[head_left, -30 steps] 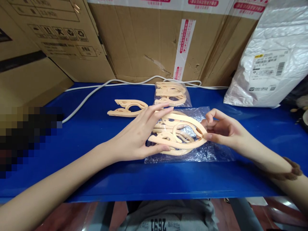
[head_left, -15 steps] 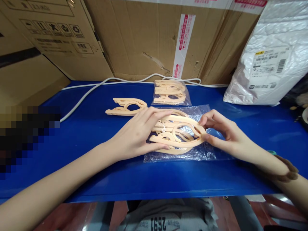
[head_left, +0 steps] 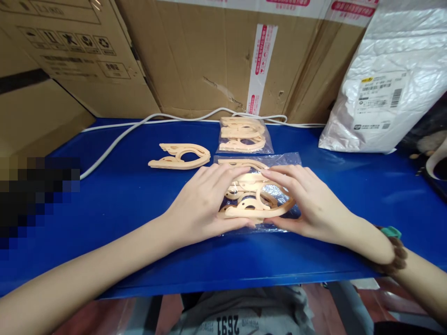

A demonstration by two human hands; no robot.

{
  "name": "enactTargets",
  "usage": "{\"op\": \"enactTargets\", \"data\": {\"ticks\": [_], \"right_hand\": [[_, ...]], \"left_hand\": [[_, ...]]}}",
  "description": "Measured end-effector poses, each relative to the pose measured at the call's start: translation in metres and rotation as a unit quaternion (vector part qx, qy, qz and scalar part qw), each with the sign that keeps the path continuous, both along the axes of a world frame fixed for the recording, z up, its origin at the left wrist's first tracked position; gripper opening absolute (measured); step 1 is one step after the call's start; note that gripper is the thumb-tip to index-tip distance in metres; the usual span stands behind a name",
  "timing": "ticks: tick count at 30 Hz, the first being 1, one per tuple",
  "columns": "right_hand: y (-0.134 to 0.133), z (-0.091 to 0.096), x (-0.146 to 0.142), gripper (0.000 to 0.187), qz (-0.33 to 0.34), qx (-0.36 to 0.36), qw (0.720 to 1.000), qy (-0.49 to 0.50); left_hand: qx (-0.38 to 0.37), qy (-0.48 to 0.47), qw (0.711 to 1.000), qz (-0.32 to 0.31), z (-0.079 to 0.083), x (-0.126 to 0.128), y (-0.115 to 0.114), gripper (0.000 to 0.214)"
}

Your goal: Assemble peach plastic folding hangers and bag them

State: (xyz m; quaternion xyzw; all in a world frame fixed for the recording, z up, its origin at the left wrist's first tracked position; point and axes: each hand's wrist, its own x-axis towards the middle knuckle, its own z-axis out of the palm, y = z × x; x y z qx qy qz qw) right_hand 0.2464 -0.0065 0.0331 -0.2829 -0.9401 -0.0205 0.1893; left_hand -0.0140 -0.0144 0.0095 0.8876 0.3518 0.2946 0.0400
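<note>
A beige folding hanger (head_left: pixel 260 212), folded up, lies over a clear plastic bag (head_left: pixel 287 159) at the centre of the blue table. My left hand (head_left: pixel 204 202) grips its left end, thumb on the near side and fingers on the far side. Around its rounded right end my right hand (head_left: pixel 307 200) is closed in the same way. Other beige hanger parts show beneath and behind it; whether they are inside the bag I cannot tell. Another folded hanger (head_left: pixel 195 164) rests by itself to the left. Farther back sits a clear bag holding several hangers (head_left: pixel 244 135).
Cardboard boxes (head_left: pixel 195 56) stand along the back, with a white cable (head_left: pixel 125 130) running before them. At the right back leans a white parcel bag (head_left: pixel 380 97). The blue table's front edge (head_left: pixel 209 287) is near my body. A blurred dark area covers the left side.
My right hand has moved from pinching the hanger's right tip to wrapping round its right part, closer to my left hand. The hanger has gone lower and flatter over the bag.
</note>
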Motion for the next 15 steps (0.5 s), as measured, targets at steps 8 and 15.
{"op": "enactTargets", "data": {"ticks": [8,15], "right_hand": [[0.037,0.032,0.073,0.083,-0.158,-0.070,0.985,0.027],[0.052,0.041,0.129,0.080,-0.255,-0.258,0.932,-0.023]], "left_hand": [[0.008,0.069,0.994,0.085,0.003,-0.018,0.015,0.053],[0.000,0.136,0.984,0.116,0.000,-0.028,0.023,0.031]]}}
